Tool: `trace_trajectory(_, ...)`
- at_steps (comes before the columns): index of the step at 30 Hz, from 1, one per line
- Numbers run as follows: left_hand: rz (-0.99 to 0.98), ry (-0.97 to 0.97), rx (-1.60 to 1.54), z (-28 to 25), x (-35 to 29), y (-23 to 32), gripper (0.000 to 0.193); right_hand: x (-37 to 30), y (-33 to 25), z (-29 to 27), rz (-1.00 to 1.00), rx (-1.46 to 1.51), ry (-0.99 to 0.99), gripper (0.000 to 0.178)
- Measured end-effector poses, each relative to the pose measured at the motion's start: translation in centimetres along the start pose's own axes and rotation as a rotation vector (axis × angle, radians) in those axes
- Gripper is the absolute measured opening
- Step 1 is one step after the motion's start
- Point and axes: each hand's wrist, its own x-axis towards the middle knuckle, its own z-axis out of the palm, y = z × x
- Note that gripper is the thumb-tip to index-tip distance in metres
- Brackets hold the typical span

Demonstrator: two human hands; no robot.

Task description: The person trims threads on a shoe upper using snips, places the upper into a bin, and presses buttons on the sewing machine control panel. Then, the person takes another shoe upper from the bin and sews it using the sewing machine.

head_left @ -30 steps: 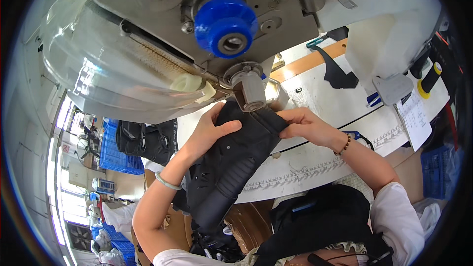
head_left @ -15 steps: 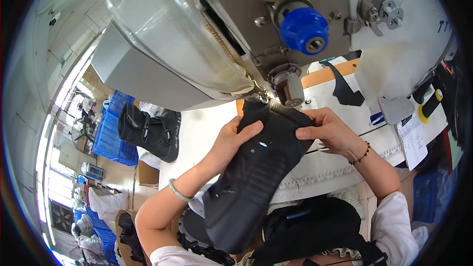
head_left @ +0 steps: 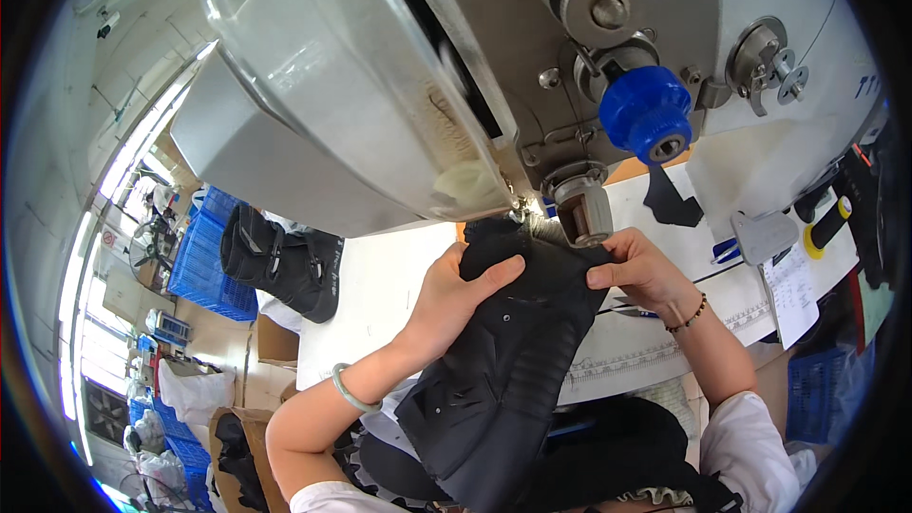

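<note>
A black boot upper (head_left: 518, 361) with ribbed panels lies tilted, its far end under the needle area of a sewing machine (head_left: 342, 123) and its near end hanging over my lap. My left hand (head_left: 454, 296) grips the upper's left edge, thumb on top and fingers underneath. At the right edge my right hand (head_left: 646, 271) pinches the material between thumb and fingers, close to the machine's roller (head_left: 586, 211). The stitching point itself is partly hidden by the machine head. A blue tension knob (head_left: 646, 109) sits above the roller.
On the left stands a finished-looking black boot (head_left: 285, 261) beside a blue crate (head_left: 214, 261). Thread snips (head_left: 631, 309), a black cut piece (head_left: 673, 201), a paper slip (head_left: 790, 299) and a yellow-and-black spool (head_left: 826, 228) lie right. A ruler strip (head_left: 665, 353) follows the table's near edge.
The view has shifted, so the machine head and knob appear lower and farther right. The upper and both hands also sit slightly lower in view; both hands keep their hold.
</note>
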Motion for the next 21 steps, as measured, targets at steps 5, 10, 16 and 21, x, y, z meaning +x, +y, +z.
trace_trajectory(5, -0.036, -0.039, -0.140, -0.1, 0.2, -0.2, 0.041, 0.1, -0.6, 0.1, -0.005, -0.014, 0.012, 0.035)
trace_trajectory(10, -0.124, -0.247, -0.424, -0.4, 0.8, -0.6, 0.043, 0.5, -1.5, -0.1, -0.019, -0.011, 0.014, 0.034)
trace_trajectory(16, -0.036, -0.095, -0.682, 2.0, -0.1, -1.9, 0.034, 0.8, -3.2, -1.0, -0.022, -0.088, 0.046, 0.032)
trace_trajectory(21, -0.012, -0.104, -0.656, 1.7, 0.2, -1.7, 0.032, 0.6, -2.2, -0.9, -0.039, -0.057, 0.007, 0.031)
